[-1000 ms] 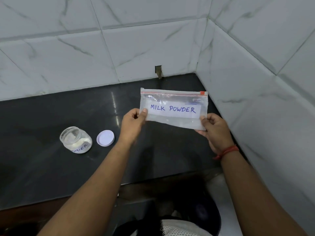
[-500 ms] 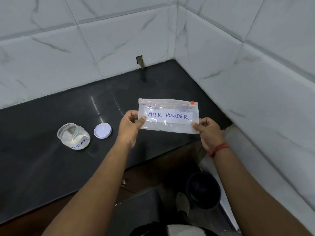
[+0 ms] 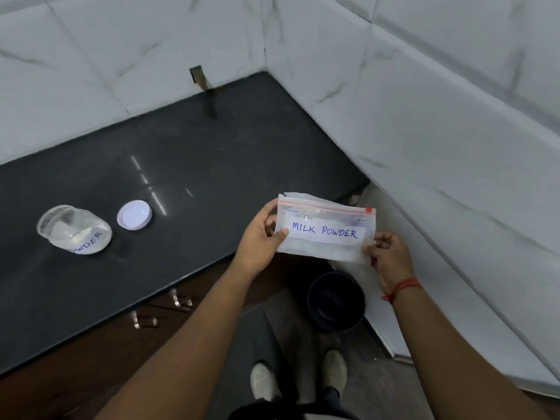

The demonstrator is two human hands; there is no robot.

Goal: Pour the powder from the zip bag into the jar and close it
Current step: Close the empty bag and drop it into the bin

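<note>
A clear zip bag (image 3: 325,230) with a red zipper strip and a "MILK POWDER" label is held flat between both hands, past the counter's right front corner. My left hand (image 3: 260,241) pinches its left edge. My right hand (image 3: 388,256) pinches its lower right corner. The bag looks nearly empty, with a thin white residue. An open glass jar (image 3: 74,230) with white powder inside stands on the black counter (image 3: 188,165) at the left. Its white round lid (image 3: 134,214) lies flat just to the jar's right.
White marble-tiled walls enclose the counter at the back and right. A dark bucket (image 3: 336,301) stands on the floor below the bag. Wooden cabinet fronts with metal handles (image 3: 145,321) run under the counter edge. My shoes (image 3: 333,368) show at the bottom.
The view has tilted down, bringing floor, bucket and shoes into sight. The bag and both hands now sit lower and nearer, off the counter's corner. Jar and lid have not moved.
</note>
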